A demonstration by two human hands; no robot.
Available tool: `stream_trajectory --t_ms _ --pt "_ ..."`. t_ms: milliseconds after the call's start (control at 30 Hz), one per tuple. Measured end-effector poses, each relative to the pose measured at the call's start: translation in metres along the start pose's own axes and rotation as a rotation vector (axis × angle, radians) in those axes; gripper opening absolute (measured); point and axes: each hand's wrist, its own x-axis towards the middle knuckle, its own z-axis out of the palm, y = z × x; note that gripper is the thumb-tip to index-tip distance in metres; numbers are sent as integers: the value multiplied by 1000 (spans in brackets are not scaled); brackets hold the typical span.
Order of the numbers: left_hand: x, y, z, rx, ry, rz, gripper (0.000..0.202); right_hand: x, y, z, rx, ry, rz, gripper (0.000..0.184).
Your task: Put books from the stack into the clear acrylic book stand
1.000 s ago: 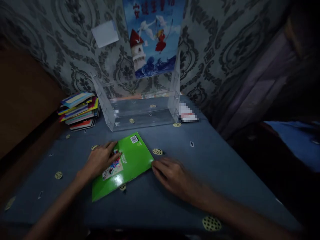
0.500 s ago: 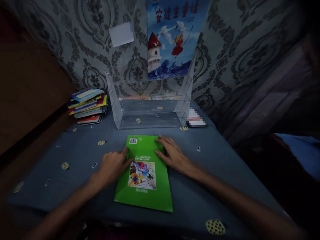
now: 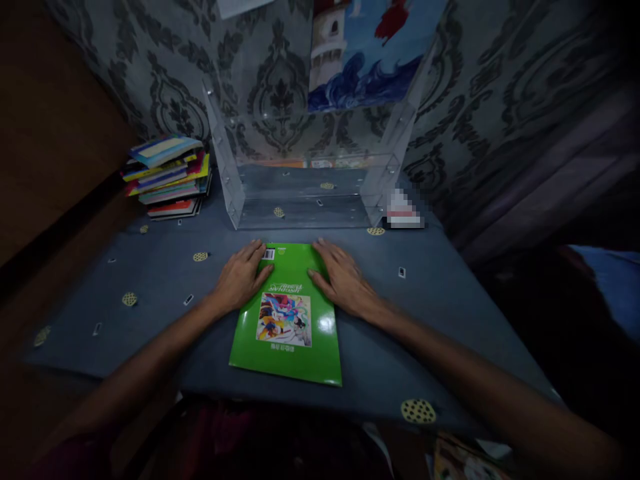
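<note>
A green book (image 3: 295, 363) lies flat on the surface (image 3: 425, 320) before a clear rack (image 3: 305, 215). Left hand (image 3: 243, 275) and right hand (image 3: 346, 279) rest at its far corners, each grip spread, thumb over the cover.

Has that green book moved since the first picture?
Yes: the green book has turned counterclockwise against the clear rack. The end with the barcode, pointing off to the right a second ago, now faces the rack.

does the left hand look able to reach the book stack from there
Probably yes, once the left hand leaves the green book: only patterned tablecloth seems to lie between it and the book stack.
</note>
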Motion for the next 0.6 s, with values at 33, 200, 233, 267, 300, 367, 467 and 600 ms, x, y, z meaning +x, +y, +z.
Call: stream_trajectory --t_ms 33,200,233,267,300,367,467,600 --pt "-1 0 0 -4 2 -2 52 0 0 0 -10 -8 4 61" --pt "-3 -2 2 -29 6 3 53 -6 -5 -1 -70 -63 12 69" --pt "-4 -2 1 -29 -1 4 53 -8 -7 -2 -88 -75 14 71" --pt "-4 -1 0 -25 -10 4 53 -9 -8 -2 -107 -88 15 73" --pt "-4 -1 -1 -18 -16 4 53 -10 -10 -3 -126 -100 15 74" --pt "-3 1 -3 -2 -22 16 51 -10 -11 -3 -152 -111 15 75" --pt "-1 1 -4 -4 -33 66 49 -10 -10 -3 -146 -96 -1 75" --pt "3 -1 -5 -24 -26 129 49 -9 -7 -2 -93 -84 -4 75"
